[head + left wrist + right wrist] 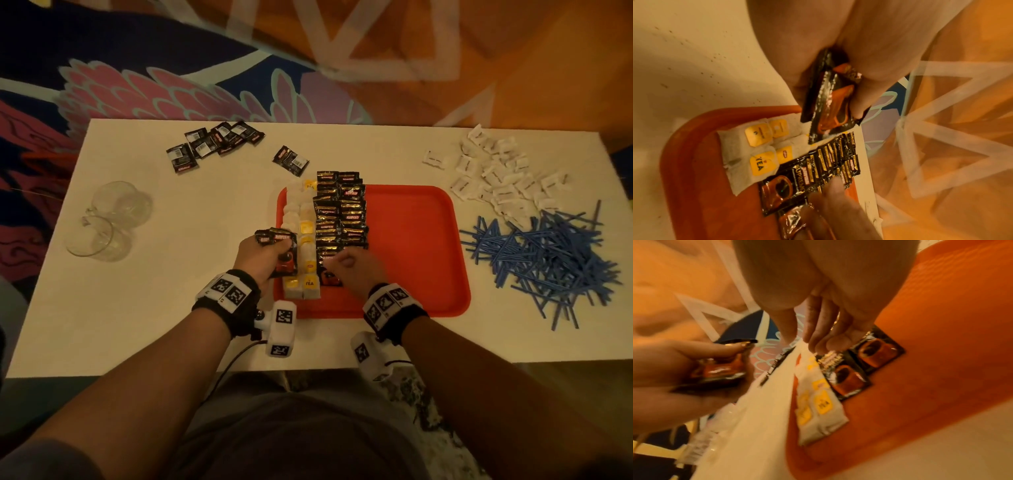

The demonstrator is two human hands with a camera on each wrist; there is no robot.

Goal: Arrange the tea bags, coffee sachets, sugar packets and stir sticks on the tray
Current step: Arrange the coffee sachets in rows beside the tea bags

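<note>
1. Head view: the left hand (265, 255) grips a small stack of coffee sachets (278, 240), fingers curled round them, at the left edge of the red tray (418, 246).
2. Just right of that hand, two columns of tea bags (305, 240) lie on the tray, and beside them two columns of laid coffee sachets (340, 212).
3. The right hand (356, 270) hovers with curled fingers over the near end of the sachet columns; whether it pinches a sachet cannot be told, since its own fingers hide the tips in the right wrist view.
4. Beyond the left hand, loose coffee sachets (214, 142) lie scattered on the white desk (171, 308); further left of it stand two glass mugs (106, 222).
5. Far right of the right hand, sugar packets (496, 174) lie heaped on the desk, with a pile of blue stir sticks (548, 260) nearer.
</note>
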